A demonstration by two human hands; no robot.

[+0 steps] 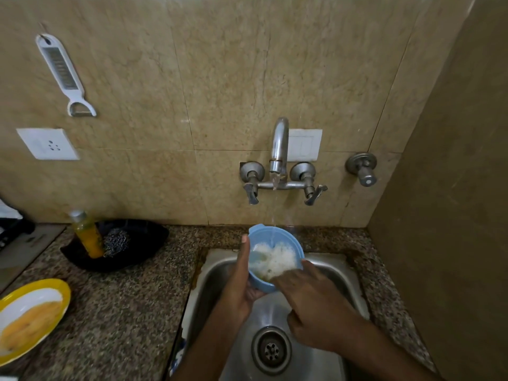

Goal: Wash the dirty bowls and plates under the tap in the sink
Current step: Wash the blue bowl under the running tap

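A light blue bowl (277,237) is held over the steel sink (338,273), under running water from the wall tap (279,149). White foam fills its inside. My left hand (242,281) grips the bowl from its left side and underneath, thumb along the rim. My right hand (316,301) reaches into the bowl from the right, fingers hidden in the foam. A yellow-rimmed dirty plate (30,314) with yellow residue lies on the counter at the far left.
A black dish (132,251) on the granite counter holds a yellow soap bottle (88,235) and a steel scrubber (116,242). A peeler (64,75) hangs on the tiled wall above a socket (48,144). The sink drain (271,350) lies below my hands. A wall closes the right side.
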